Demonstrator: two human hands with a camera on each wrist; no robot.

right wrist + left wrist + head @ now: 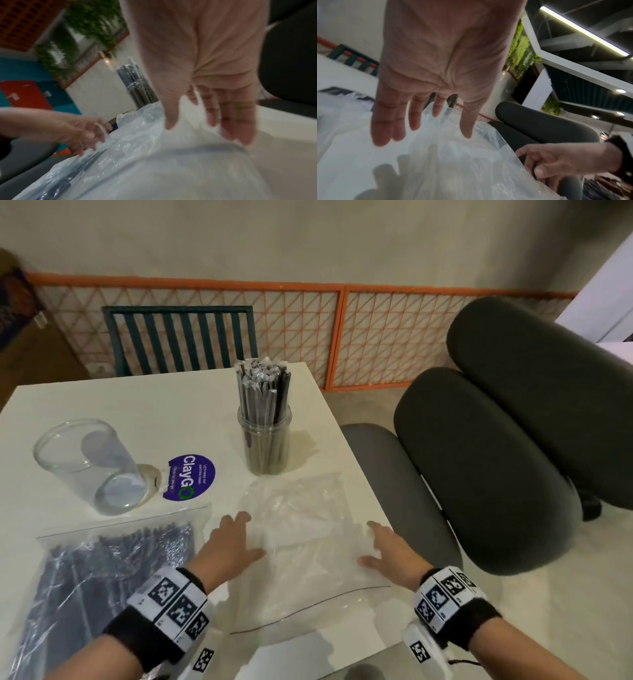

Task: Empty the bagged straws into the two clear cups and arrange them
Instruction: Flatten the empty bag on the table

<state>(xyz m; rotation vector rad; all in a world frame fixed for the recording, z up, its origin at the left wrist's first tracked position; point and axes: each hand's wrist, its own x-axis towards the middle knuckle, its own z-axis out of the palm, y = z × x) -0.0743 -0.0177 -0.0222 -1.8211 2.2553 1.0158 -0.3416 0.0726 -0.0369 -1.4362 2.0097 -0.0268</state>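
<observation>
An empty clear zip bag [308,542] lies flat at the near right of the white table [137,405]. My left hand [236,537] rests with straight fingers on the bag's left edge. My right hand [380,546] lies with spread fingers on its right edge. In the wrist views both hands [423,121] [205,119] hover palm down, fingertips at the crinkled plastic [453,162] [154,162]. A full bag of dark wrapped straws [102,570] lies at the near left. One clear cup [85,463] stands empty at the left. The other cup [265,440] is packed with upright straws [135,86].
A round purple ClayGo sticker [191,477] sits between the cups. A grey padded chair [479,457] stands close to the table's right edge. A green slatted chair [181,340] and an orange mesh fence [342,337] lie beyond the far edge.
</observation>
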